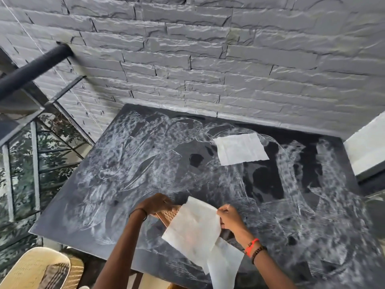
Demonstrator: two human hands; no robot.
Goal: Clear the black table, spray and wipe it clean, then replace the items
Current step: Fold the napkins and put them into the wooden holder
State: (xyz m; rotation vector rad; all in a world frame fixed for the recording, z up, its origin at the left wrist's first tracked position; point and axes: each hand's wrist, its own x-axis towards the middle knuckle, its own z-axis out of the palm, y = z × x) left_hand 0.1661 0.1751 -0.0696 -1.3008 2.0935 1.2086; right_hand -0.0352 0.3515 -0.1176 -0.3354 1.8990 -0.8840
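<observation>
Black table (264, 180) is showing white foam smears all over. At its near edge, right hand (230, 217) fingers are pinching a white paper towel (193, 228). Left hand (156, 204) fingers are curling round a brown ribbed object (166, 215) beneath it. A second sheet (241, 149) is lying flat mid-table.

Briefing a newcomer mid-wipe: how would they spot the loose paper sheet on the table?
Find the foam-smeared black table against the grey stone wall. Toward its far edge lies a flat white paper sheet. Unlike the other sheet, pinched by the right hand, nothing touches it.
</observation>
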